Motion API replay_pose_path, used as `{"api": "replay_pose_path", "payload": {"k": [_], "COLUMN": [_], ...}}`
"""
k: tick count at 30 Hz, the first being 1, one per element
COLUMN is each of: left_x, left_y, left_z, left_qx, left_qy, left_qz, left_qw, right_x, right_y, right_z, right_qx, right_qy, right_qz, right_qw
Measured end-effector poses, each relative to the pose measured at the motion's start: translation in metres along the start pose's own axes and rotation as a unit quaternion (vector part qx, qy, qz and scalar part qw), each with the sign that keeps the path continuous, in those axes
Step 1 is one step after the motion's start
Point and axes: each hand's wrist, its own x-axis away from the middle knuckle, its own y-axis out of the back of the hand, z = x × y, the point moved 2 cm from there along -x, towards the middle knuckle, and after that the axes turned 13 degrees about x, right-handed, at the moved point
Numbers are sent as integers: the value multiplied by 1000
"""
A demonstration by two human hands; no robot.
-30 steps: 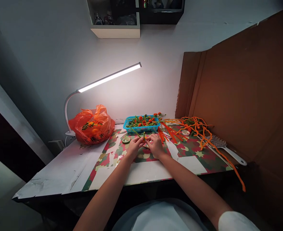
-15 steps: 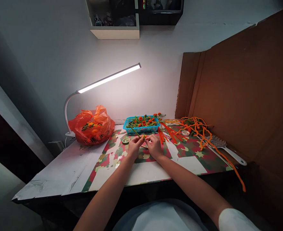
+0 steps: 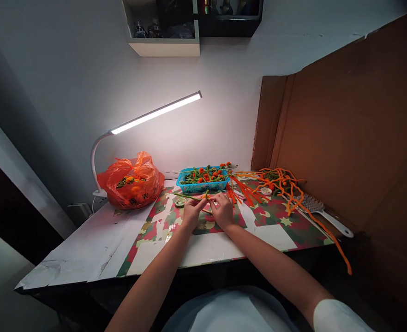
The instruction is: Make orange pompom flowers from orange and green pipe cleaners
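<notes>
Green stem (image 3: 187,196) extends leftward from the left grip (image 3: 193,212).

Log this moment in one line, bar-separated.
left hand: holds green stem | right hand: fingers at stem's near end, grip unclear | basket: beyond hands, holds flowers | roll: near left hand

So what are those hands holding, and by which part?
The left hand and right hand pinch a slender green stem near its orange end; the finer grip is unclear.
</notes>
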Motion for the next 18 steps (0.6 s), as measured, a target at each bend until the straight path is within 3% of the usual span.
{"api": "replay_pose_path", "payload": {"k": [7, 11, 18], "left_x": [2, 1, 9], "left_y": [-1, 0, -8], "left_z": [2, -1, -12], "left_qx": [-21, -86, -205], "left_qy": [52, -5, -147], "left_qz": [26, 54, 8], "left_qw": [998, 995, 968], "right_x": [0, -1, -1], "right_y": [-1, 0, -7], "right_z": [-1, 1, -3], "right_qx": [-4, -18, -95], "right_qy": [1, -14, -66], "right_qz": [13, 19, 6], "right_qw": [1000, 1000, 993]}}
